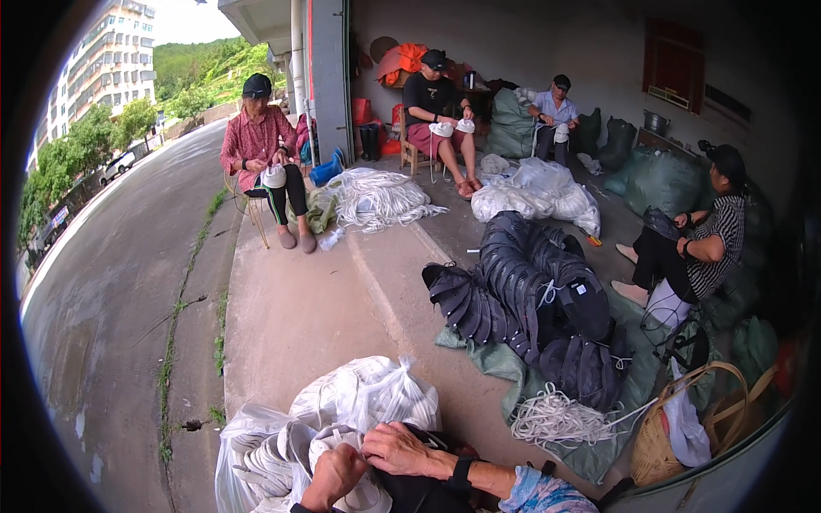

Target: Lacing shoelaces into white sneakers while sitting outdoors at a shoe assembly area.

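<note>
A pale grey-white shoe upper (369, 498) lies low in front of me, over my dark-clothed lap. My left hand (336, 473) is closed in a pinch at its side; whatever sits between those fingertips is too small to make out. Close beside it, my right hand (400, 450) has its fingers curled onto the same upper, gripping its edge. A dark band circles the right wrist. Just left of my hands, a clear plastic bag (238, 445) holds several stacked pale uppers (267, 462). Another bag (398, 395) of white uppers rests beyond my hands.
Nested black shoe uppers (505, 295) lie on a green sheet (496, 366) at right, near a heap of white laces (560, 417) and a wicker basket (654, 449). Several seated people handle uppers farther off. White lace bundles (380, 201) and full sacks (663, 184) stand around them.
</note>
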`<action>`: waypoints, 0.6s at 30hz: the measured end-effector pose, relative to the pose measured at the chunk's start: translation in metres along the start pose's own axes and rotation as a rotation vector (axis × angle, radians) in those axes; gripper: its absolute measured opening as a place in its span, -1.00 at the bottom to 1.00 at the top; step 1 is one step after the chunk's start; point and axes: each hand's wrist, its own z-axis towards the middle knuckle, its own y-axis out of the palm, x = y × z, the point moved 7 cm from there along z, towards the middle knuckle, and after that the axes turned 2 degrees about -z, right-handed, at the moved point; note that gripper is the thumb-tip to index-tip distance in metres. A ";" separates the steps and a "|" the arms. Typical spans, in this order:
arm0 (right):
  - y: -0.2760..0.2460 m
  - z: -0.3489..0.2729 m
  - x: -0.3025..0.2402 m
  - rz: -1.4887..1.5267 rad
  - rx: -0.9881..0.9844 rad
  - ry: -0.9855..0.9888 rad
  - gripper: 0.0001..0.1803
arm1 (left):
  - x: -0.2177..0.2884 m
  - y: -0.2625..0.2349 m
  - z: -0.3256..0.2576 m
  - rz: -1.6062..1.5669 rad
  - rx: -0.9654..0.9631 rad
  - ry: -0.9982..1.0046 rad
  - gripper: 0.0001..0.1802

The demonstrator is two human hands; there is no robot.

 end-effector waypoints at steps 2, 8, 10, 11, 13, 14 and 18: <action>0.002 0.008 -0.003 0.037 0.028 0.003 -0.84 | -0.020 0.000 -0.006 -0.195 0.020 -0.027 -0.81; 0.011 0.016 0.003 0.080 -0.031 0.018 -0.85 | 0.005 -0.018 -0.006 -0.519 -0.037 -0.058 -0.81; 0.012 0.016 0.003 0.096 -0.088 0.030 -0.86 | 0.009 -0.017 -0.007 -0.462 -0.038 0.012 -0.83; 0.010 0.015 0.002 0.094 -0.088 0.029 -0.86 | 0.010 -0.017 -0.008 -0.463 -0.037 0.013 -0.83; -0.001 0.016 0.000 0.207 -0.007 0.015 -0.89 | 0.018 -0.016 -0.007 -0.196 -0.074 0.035 -0.83; -0.005 0.017 0.001 0.206 -0.004 0.019 -0.89 | 0.016 -0.014 -0.005 -0.196 -0.078 0.039 -0.83; -0.058 0.024 0.012 0.583 0.252 0.099 -0.91 | 0.000 -0.002 0.001 -0.189 -0.153 0.037 -0.80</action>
